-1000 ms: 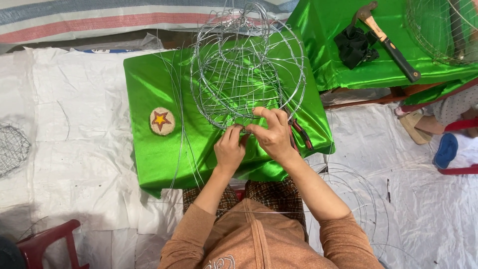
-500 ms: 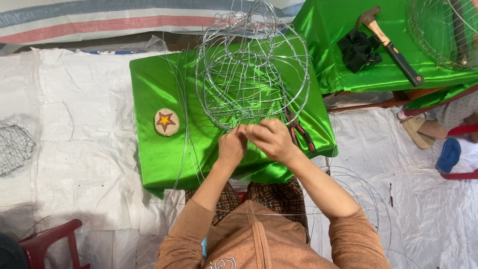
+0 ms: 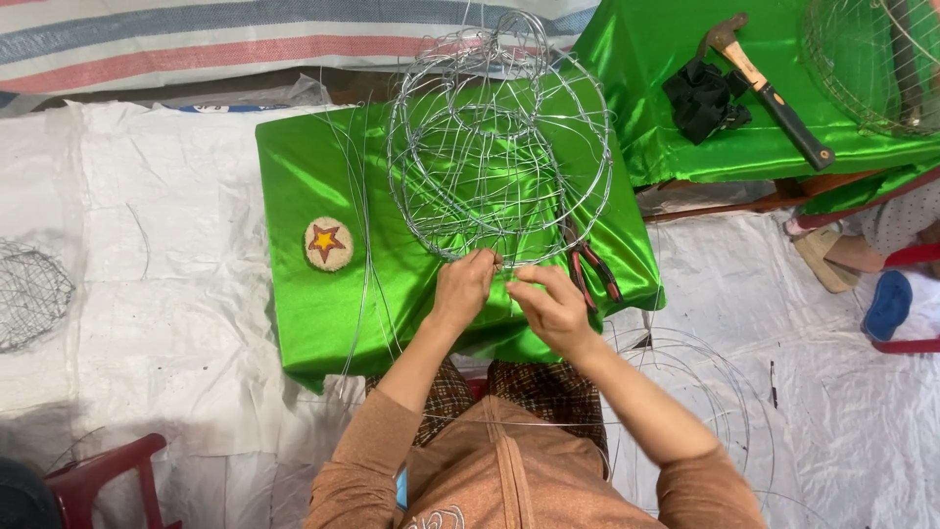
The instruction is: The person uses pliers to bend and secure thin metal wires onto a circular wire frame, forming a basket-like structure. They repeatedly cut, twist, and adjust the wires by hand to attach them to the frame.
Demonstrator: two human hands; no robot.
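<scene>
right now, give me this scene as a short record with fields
left hand: fingers pinching the near rim of the wire frame
right hand: fingers on a thin wire at the same spot
surface: green cloth
pliers: red handles, lying right of the hands
star disc: left on the cloth
hammer: far right

On my feed: a hammer (image 3: 769, 90) and black cloth (image 3: 703, 98) lie on green satin (image 3: 666, 59); a star-marked round patch (image 3: 328, 243), red-handled pliers (image 3: 592, 271), a blue sandal (image 3: 889, 305).
</scene>
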